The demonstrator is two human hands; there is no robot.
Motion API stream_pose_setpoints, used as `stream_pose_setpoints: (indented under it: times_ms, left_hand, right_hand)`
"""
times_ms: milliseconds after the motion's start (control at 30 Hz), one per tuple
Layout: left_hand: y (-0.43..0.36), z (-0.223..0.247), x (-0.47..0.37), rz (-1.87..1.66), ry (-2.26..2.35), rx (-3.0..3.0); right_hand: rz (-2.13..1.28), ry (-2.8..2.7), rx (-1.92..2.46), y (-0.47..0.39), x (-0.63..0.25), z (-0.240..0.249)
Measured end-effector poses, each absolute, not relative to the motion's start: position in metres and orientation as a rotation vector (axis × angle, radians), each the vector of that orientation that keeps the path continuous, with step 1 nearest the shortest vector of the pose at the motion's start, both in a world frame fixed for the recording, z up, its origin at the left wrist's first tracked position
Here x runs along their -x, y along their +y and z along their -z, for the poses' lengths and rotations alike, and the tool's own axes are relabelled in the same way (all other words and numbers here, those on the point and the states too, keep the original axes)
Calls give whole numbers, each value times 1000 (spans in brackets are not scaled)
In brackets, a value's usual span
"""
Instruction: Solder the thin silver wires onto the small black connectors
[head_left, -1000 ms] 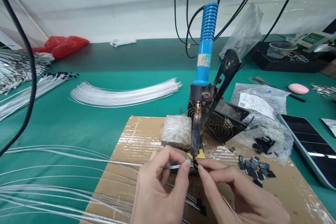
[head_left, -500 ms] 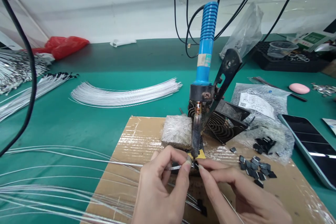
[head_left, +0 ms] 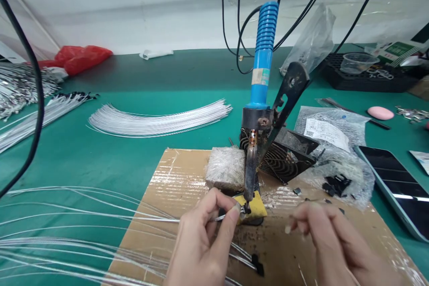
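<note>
My left hand [head_left: 208,237] pinches white wires [head_left: 164,219] between thumb and fingertips. At the wires' end a small dark piece [head_left: 247,209] sits directly under the tip of a blue-handled soldering iron [head_left: 263,58], above a yellow pad [head_left: 258,205]. My right hand [head_left: 335,241] is over the cardboard to the right, fingers curled and smeared by motion; whether it holds anything is unclear. Below it shows a thin, blurred strand [head_left: 302,273]. Wires with black end pieces [head_left: 257,266] lie beneath my left hand.
Black pieces in a clear plastic bag [head_left: 338,185] lie on the right, by a phone [head_left: 395,187]. Behind the iron stands a small black fan [head_left: 281,156]; left of it is a wrapped block [head_left: 225,167]. A white wire bundle [head_left: 157,123] rests on the green mat [head_left: 83,174].
My right hand has left the iron's tip and moved right, over the loose black pieces, uncovering the yellow pad. My left hand stays near the tip, still pinching the wires.
</note>
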State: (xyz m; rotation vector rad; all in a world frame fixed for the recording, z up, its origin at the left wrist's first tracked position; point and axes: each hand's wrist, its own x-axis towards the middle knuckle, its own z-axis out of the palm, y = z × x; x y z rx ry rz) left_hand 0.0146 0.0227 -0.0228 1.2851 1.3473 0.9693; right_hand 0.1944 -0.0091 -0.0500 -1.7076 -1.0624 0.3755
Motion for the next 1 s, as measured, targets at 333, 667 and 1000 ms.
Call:
stream_pose_setpoints:
  times_ms: [333,667,1000]
  left_hand:
    - [8,46,0,-924,1382,-1387]
    - [6,31,-5,-957,1549,-1195]
    - [6,16,-12,-962,1508,-1124]
  right_hand:
    - [-345,-1575,1684,-6,-201,58]
    - [-868,-1237,1563,2,-184,52]
    - [-1011,-973,1298,-8,-164,39]
